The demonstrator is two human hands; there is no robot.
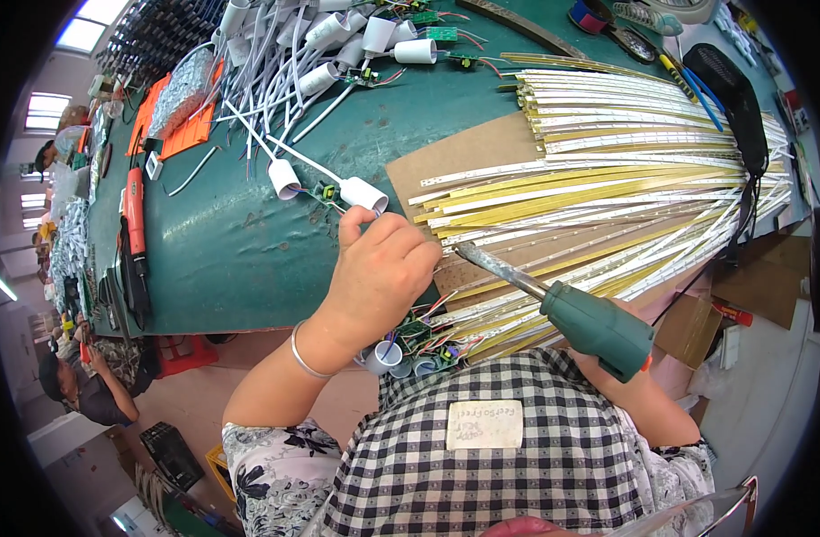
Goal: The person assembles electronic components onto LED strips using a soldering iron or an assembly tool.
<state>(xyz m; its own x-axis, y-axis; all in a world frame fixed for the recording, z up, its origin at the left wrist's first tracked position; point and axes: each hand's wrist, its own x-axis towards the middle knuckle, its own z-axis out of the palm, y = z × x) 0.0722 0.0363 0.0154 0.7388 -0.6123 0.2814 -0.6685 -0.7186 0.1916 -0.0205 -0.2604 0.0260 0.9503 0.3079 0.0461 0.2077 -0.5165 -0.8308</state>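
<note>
My left hand (385,268) is closed over the near ends of the LED strips (508,192), its fingertips turned down. Whatever it pinches is hidden beneath the fingers. My right hand (599,374), largely covered by the tool, grips a green soldering iron (598,329). The iron's metal tip (468,251) points left and lies just beside my left fingers. Just beyond my left hand lie a white lamp cap (364,194), a small green circuit board (325,192) with thin wires, and another white cap (284,179).
White cabled caps (325,79) are heaped at the back. A red electric screwdriver (135,210) and an orange tray (191,134) lie left. Cardboard (463,152) sits under the strips, with a black cloth strap (736,98) across them. Wired boards (419,336) rest near my apron. Another person (88,380) is at left.
</note>
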